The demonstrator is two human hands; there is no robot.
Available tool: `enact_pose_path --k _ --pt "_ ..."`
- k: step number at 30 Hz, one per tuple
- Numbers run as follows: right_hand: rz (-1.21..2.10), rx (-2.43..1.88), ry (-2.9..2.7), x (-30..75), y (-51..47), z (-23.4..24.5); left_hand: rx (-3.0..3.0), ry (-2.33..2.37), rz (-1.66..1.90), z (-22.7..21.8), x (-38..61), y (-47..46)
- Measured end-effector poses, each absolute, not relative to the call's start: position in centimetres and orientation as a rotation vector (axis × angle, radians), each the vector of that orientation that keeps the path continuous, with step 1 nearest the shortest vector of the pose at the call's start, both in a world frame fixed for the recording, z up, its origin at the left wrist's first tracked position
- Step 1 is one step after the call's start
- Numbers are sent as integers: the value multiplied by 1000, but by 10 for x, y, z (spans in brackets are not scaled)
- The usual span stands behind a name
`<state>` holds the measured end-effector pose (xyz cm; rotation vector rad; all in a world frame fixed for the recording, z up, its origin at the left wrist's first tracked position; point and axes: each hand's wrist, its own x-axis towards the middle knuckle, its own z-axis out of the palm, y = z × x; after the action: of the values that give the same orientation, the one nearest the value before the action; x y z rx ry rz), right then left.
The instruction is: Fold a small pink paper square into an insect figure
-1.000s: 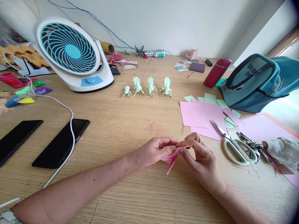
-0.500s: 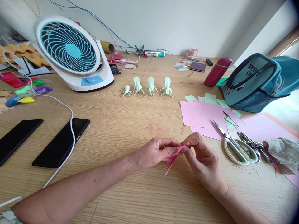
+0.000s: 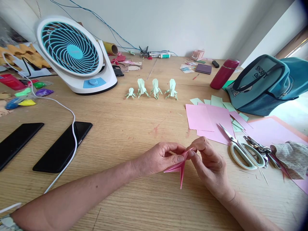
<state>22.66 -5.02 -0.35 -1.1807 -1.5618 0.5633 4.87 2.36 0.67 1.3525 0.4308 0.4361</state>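
A folded piece of pink paper [image 3: 182, 173] is pinched between my two hands above the wooden table, one narrow pointed flap hanging down and another pointing left. My left hand [image 3: 166, 157] grips it from the left, thumb on top. On the right side, the thumb and fingertips of my right hand [image 3: 209, 163] close on its upper tip. The fingers cover part of the folds. Farther back stand several light green folded paper figures in a row, among them a small one [image 3: 130, 93] at the left and a bigger one [image 3: 172, 89] at the right.
White-handled scissors [image 3: 245, 155] lie right of my hands, beside pink sheets [image 3: 199, 118] and green paper pieces. A teal bag [image 3: 260, 86] and red flask [image 3: 225, 74] stand behind. On the left are a fan [image 3: 96, 82], two black phones [image 3: 64, 147] and a white cable [image 3: 75, 138].
The pink paper has turned in my fingers: its narrow flap, which slanted down to the left, now points nearly straight down. Both hands stay almost in the same place.
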Motion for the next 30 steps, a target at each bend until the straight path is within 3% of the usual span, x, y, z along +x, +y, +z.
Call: enact_pose_path --k 30 --pt "551 -1224 -1575 226 -50 -4 1472 566 478 1 51 20"
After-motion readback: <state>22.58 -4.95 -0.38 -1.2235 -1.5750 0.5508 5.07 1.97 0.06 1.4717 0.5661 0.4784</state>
